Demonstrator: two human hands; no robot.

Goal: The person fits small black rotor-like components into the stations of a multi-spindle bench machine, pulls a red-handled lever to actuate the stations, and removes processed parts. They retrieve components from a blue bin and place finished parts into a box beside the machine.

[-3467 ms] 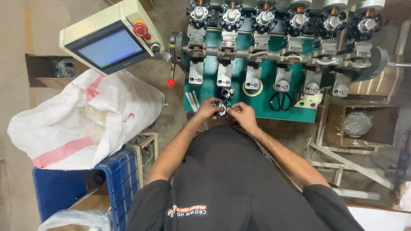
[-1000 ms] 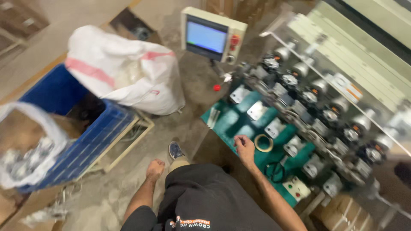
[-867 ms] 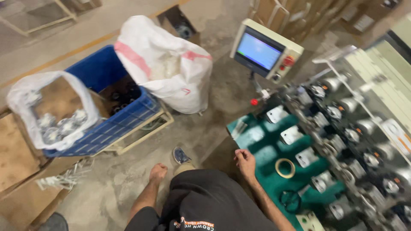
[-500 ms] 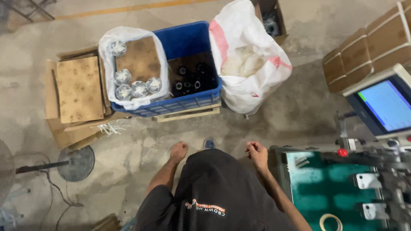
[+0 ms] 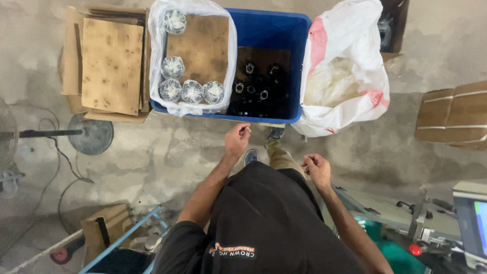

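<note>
5 plastic-wrapped spools [image 5: 192, 92], blue crate [image 5: 274, 23].

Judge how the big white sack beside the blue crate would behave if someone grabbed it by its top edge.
The white sack looks floppy: its sides crease and sag. It probably lifts lightly, as only thin clear plastic shows inside. It leans on the blue crate, so it may slump once moved.

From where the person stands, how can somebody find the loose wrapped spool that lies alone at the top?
Find the blue crate on the floor ahead. Its left half holds a clear bag with a brown board. The spool lies alone at the bag's far corner, whereas the others cluster at the near edge.
</note>
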